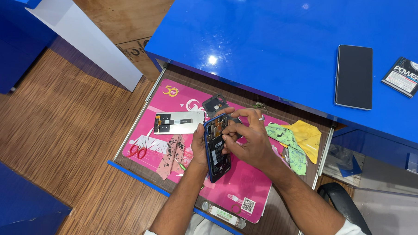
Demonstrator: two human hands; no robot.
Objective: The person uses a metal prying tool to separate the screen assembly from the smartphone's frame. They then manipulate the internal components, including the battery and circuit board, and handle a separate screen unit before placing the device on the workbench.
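Observation:
My left hand (199,146) grips an opened blue smartphone (216,148) from behind, tilted on its long edge over a pulled-out drawer, with its circuit boards and black battery showing. The fingertips of my right hand (247,139) pinch at the phone's upper inside, near the board. Whether they hold a small part is too small to tell. A silver screen panel (177,122) with a flex cable lies flat on the pink mat (244,181) to the left. A dark camera-frame piece (214,104) lies just beyond the phone.
The drawer (137,173) has a blue front edge and sits under a glossy blue counter (267,41). On the counter lie a dark phone (354,77) and a black battery pack (406,76). Green and yellow cloths (296,139) rest at the drawer's right. A black chair (342,203) is lower right.

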